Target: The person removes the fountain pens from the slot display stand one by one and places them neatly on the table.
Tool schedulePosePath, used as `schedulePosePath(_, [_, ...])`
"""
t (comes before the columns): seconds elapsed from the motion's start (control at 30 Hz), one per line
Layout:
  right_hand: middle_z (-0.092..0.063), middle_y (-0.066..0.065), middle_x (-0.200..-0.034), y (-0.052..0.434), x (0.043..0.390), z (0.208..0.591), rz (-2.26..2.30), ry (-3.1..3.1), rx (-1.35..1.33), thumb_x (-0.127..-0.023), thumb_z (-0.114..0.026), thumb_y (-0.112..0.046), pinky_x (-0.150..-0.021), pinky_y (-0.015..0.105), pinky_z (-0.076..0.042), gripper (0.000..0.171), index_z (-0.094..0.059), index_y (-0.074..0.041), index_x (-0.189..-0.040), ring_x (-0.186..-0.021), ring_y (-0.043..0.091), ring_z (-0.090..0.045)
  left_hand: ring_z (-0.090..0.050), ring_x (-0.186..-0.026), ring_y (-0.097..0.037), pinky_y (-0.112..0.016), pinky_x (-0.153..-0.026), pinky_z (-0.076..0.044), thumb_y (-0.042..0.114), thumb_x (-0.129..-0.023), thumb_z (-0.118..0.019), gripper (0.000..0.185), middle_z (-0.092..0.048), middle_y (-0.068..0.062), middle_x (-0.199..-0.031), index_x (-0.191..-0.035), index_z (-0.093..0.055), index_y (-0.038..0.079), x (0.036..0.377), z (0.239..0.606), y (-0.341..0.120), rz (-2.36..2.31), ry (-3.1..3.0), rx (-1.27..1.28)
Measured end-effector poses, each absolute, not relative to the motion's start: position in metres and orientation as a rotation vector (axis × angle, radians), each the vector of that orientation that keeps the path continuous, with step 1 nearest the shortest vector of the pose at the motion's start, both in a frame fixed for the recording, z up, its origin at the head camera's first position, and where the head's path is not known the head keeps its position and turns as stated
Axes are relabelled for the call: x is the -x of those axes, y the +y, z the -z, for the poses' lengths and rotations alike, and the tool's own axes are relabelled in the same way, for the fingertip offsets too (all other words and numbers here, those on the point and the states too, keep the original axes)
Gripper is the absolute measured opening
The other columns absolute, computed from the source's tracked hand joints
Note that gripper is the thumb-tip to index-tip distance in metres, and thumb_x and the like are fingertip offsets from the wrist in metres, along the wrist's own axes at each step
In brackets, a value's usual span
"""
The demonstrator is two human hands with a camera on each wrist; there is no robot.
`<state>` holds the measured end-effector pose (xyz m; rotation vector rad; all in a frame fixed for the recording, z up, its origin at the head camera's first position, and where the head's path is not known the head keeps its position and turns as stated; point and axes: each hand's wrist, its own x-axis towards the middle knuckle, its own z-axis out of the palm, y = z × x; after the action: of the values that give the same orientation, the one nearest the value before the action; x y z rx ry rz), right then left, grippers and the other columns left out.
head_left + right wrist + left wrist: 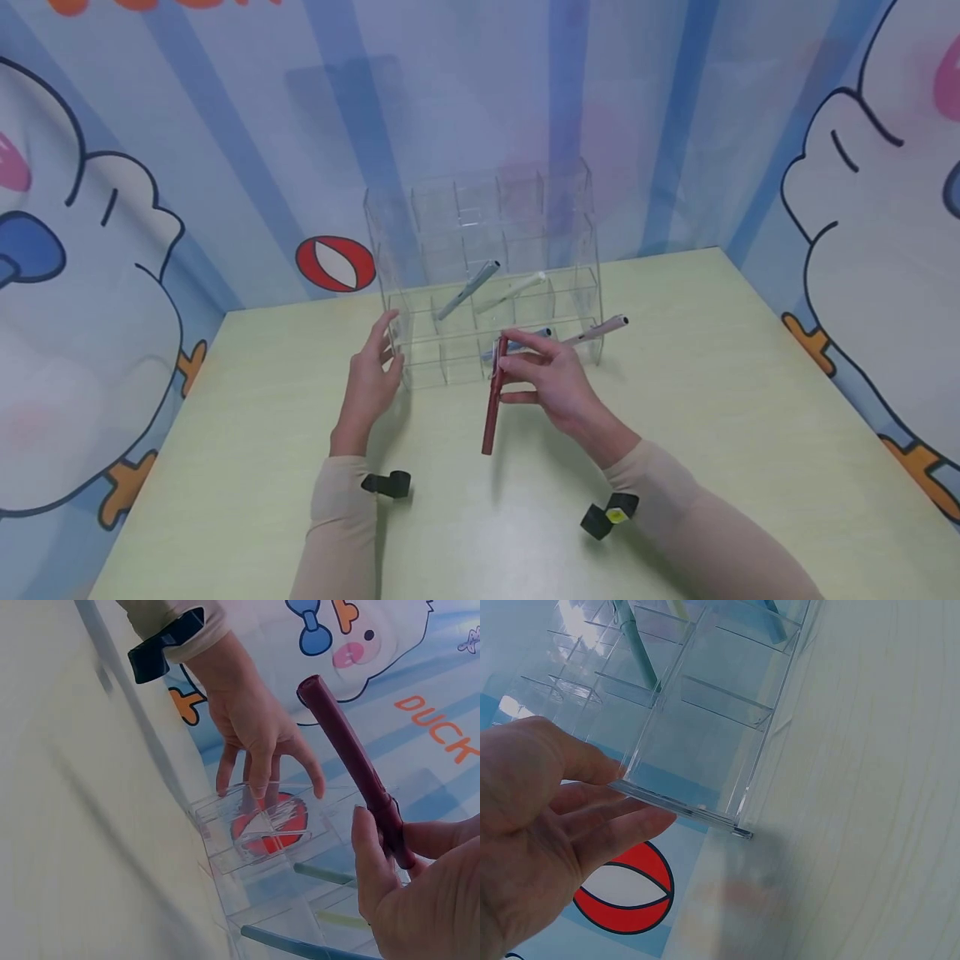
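Observation:
My right hand point(558, 383) pinches a dark red pen point(492, 408) near its clipped upper end, the other end slanting down toward me in the head view. It is held in front of a clear plastic divided rack point(422, 351). At the rack's left side, my left hand point(369, 379) holds the side panel, thumb on one face and fingers on the other, as the left wrist view shows. Inside the rack lean a grey-green pen point(468, 290), a pale yellow-green pen point(517, 287), a blue pen point(546, 334) partly behind my right fingers, and a pinkish-grey pen point(600, 329).
The rack stands toward the back of a pale wood-grain table point(247, 433). Behind it hangs a blue striped cloth point(480, 92) printed with cartoon ducks. Black camera mounts are strapped on both wrists.

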<state>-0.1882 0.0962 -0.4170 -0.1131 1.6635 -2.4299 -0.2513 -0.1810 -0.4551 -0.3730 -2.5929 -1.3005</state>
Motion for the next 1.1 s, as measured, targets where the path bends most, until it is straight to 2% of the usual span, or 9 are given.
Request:
schedulePosePath(0.3, [-0.07,0.009,-0.097,0.09,0.189,0.429,2.394,1.643,0.026,-0.097,-0.058,0.006,-0.07,0.04,-0.062,0.051,-0.049,-0.001,-0.146,-0.083,0.02,-0.071,-0.055,-0.126,-0.041,-0.05,-0.096,-0.052,-0.003,-0.097,-0.059,0.07,-0.047,-0.026,-0.146,-0.155,-0.032,0.025,0.252,0.454,-0.18,1.313,-2.582,0.393])
schedulePosePath(0.57, [-0.067,0.016,-0.103,0.084,0.194,0.445,2.267,1.668,-0.011,-0.095,-0.059,0.007,-0.073,0.045,-0.061,0.051,-0.049,0.002,-0.145,-0.083,0.021,-0.071,-0.055,-0.126,-0.04,-0.05,-0.097,-0.051,-0.003,-0.097,-0.058,0.071,-0.048,-0.023,-0.147,-0.155,-0.032,0.027,0.253,0.453,-0.179,1.316,-2.589,0.373])
schedulePosePath(1.1, [-0.071,0.017,-0.093,0.07,0.198,0.468,2.121,1.763,-0.06,-0.09,-0.063,0.013,-0.068,0.04,-0.061,0.048,-0.054,0.01,-0.137,-0.073,0.022,-0.072,-0.054,-0.127,-0.041,-0.053,-0.098,-0.05,-0.005,-0.096,-0.059,0.071,-0.045,-0.021,-0.15,-0.156,-0.032,0.023,0.25,0.452,-0.179,1.329,-2.602,0.344])
